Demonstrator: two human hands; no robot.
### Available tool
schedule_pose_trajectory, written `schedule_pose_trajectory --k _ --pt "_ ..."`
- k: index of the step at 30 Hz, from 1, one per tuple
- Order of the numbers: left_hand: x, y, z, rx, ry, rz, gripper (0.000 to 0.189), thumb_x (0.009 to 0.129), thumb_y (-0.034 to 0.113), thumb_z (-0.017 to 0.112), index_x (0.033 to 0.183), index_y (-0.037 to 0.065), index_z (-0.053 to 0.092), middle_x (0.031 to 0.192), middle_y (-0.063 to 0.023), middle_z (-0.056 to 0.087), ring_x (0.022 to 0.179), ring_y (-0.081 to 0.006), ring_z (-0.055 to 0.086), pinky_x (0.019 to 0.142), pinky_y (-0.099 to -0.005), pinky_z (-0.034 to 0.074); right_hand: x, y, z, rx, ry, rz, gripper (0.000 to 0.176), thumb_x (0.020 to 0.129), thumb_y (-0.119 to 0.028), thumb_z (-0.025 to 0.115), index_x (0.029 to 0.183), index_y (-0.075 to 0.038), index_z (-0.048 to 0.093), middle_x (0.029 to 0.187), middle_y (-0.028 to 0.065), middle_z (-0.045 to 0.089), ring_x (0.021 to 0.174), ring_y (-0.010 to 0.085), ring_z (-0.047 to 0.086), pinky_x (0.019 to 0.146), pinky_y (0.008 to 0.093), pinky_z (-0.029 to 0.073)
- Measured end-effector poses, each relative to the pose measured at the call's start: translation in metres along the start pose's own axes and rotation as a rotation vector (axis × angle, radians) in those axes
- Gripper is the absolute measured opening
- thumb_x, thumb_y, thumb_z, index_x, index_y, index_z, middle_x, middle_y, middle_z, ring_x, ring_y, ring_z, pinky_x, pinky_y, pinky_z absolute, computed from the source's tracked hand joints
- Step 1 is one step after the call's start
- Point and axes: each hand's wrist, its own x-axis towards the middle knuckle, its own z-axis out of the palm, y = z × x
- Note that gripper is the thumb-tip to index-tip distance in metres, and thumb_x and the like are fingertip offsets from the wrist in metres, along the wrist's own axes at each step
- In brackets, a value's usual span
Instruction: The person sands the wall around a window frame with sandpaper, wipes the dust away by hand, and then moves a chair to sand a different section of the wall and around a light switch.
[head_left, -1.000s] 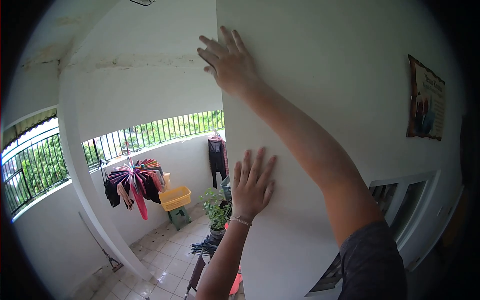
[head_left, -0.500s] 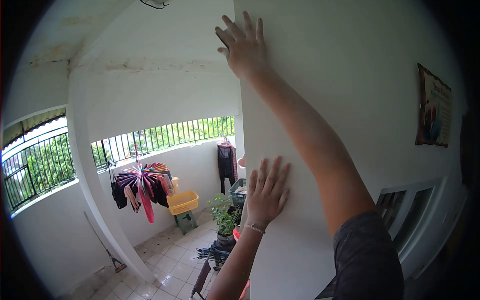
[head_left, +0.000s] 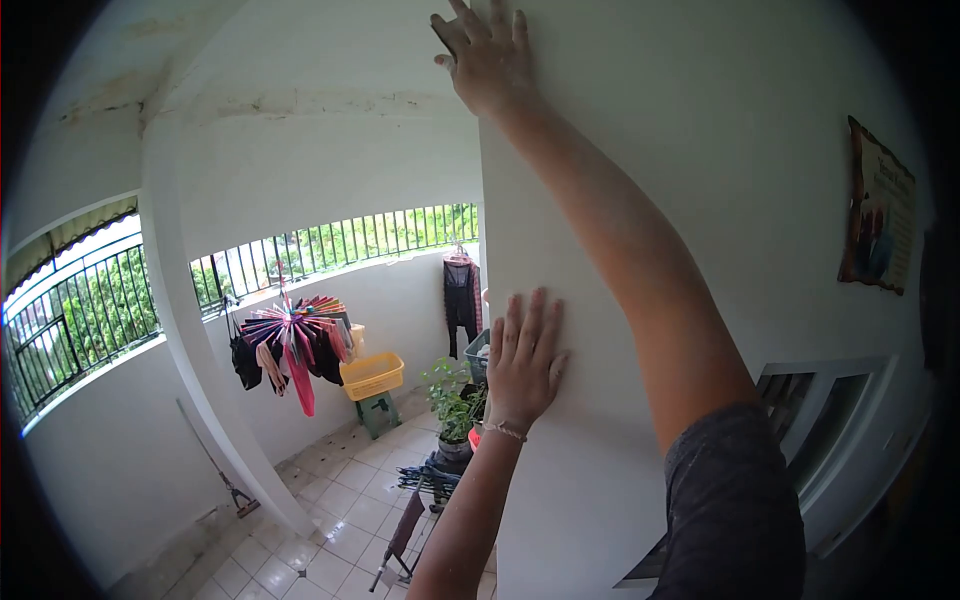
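Observation:
My left hand (head_left: 526, 365) lies flat on the pale wall (head_left: 590, 440) near its vertical corner, open, fingers spread and empty, with a bracelet (head_left: 505, 430) at the wrist. Higher up, at the top of the view, my right hand (head_left: 493, 62) presses on the same wall by the corner, its fingers stretched and their tips partly out of frame. A thin dark edge (head_left: 442, 36) shows between its thumb and forefinger; the hand holds this thing against the wall and hides most of it. Both hands look dusty.
Left of the corner are a hanger with clothes (head_left: 295, 325), a yellow basket (head_left: 372, 376) on a green stool (head_left: 377, 412), a potted plant (head_left: 455, 400), a folded rack (head_left: 405, 525) and a mop (head_left: 240, 500). A poster (head_left: 877, 210) and window (head_left: 815, 420) are on the right.
Both hands appear higher in the view, my left slightly further left. The background has also shifted up and a little right on the left side, so the camera has moved.

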Motion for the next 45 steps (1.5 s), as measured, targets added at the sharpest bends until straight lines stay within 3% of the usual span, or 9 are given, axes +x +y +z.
schedule_pose_trajectory --k 7,17,19,27,33,39,40,42,45 --pt "0.002 0.009 0.0 0.013 -0.001 -0.071 0.07 0.104 0.052 0.024 0.16 0.009 0.021 0.167 -0.0162 0.016 0.155 -0.0352 0.01 0.124 -0.0519 0.011 -0.128 0.112 -0.033 0.189 -0.006 -0.143 0.053 0.107 -0.044 0.035 0.158 -0.029 0.03 0.167 -0.0003 0.02 0.154 0.0351 0.012 0.124 0.0518 0.017" --pt "0.103 -0.008 -0.038 0.067 0.102 0.082 0.072 0.106 0.05 0.028 0.161 0.007 0.014 0.168 -0.0144 0.012 0.155 -0.0358 0.006 0.124 -0.0517 0.012 -0.112 0.363 -0.074 -0.28 -0.091 0.597 0.058 0.109 -0.032 0.034 0.162 -0.024 0.013 0.169 0.0072 0.01 0.153 0.0386 0.013 0.125 0.0504 0.016" --pt "0.116 -0.005 -0.033 0.028 0.202 0.086 0.072 0.106 0.051 0.026 0.161 0.006 0.014 0.167 -0.0156 0.017 0.155 -0.0363 0.01 0.124 -0.0515 0.014 -0.11 0.328 -0.077 -0.222 -0.07 0.696 0.058 0.109 -0.035 0.034 0.162 -0.023 0.015 0.169 0.0083 0.01 0.153 0.0418 0.012 0.125 0.0514 0.014" --pt "0.125 0.034 0.007 0.027 0.454 -0.362 0.076 0.105 0.053 0.018 0.158 -0.003 0.016 0.164 -0.0255 0.017 0.153 -0.0416 0.014 0.124 -0.0489 0.016 -0.095 0.168 -0.042 -0.041 -0.01 -0.184 0.053 0.105 -0.042 0.037 0.157 -0.03 0.033 0.167 -0.0032 0.023 0.153 0.0353 0.018 0.124 0.0491 0.017" --pt "0.113 0.059 0.027 0.065 0.428 -0.713 0.081 0.104 0.058 0.012 0.158 -0.003 0.009 0.163 -0.0314 -0.004 0.153 -0.0437 0.001 0.124 -0.0525 0.013 -0.207 0.185 -0.052 0.308 -0.155 -0.588 0.055 0.103 -0.048 0.042 0.156 -0.034 0.034 0.166 -0.0065 0.025 0.154 0.0314 0.017 0.125 0.0458 0.017" --pt "0.083 0.042 0.013 0.022 0.308 -0.441 0.079 0.104 0.058 0.009 0.16 0.002 0.008 0.167 -0.0217 0.004 0.153 -0.0433 0.001 0.125 -0.0517 0.011 -0.152 0.359 -0.077 0.321 0.038 -0.067 0.05 0.097 -0.03 0.056 0.146 -0.029 0.05 0.156 0.0 0.044 0.145 0.0316 0.036 0.12 0.0505 0.028" --pt "0.08 0.048 0.015 0.02 0.281 -0.426 0.078 0.104 0.057 0.009 0.16 0.002 0.008 0.167 -0.0199 0.005 0.153 -0.0428 0.001 0.125 -0.0515 0.011 -0.134 0.375 -0.065 -0.094 0.003 -0.022 0.059 0.109 -0.04 0.032 0.162 -0.021 0.015 0.169 0.0074 0.008 0.154 0.0402 0.009 0.126 0.0513 0.011" --pt "0.075 0.066 0.021 0.074 0.305 -0.38 0.076 0.105 0.056 0.009 0.16 0.003 0.008 0.168 -0.0171 0.006 0.154 -0.0409 0.004 0.125 -0.0514 0.011 -0.12 0.348 -0.057 -0.188 0.016 0.244 0.058 0.109 -0.042 0.028 0.162 -0.024 0.011 0.17 0.0066 0.005 0.154 0.0398 0.009 0.126 0.0511 0.012" --pt "0.072 0.101 0.028 0.019 0.308 -0.296 0.074 0.105 0.055 0.012 0.161 0.005 0.012 0.168 -0.016 0.009 0.154 -0.0396 0.007 0.124 -0.053 0.012 -0.139 0.292 -0.051 -0.006 0.165 0.154 0.05 0.101 -0.035 0.049 0.15 -0.025 0.046 0.158 0.0036 0.04 0.148 0.0354 0.03 0.123 0.0488 0.022"
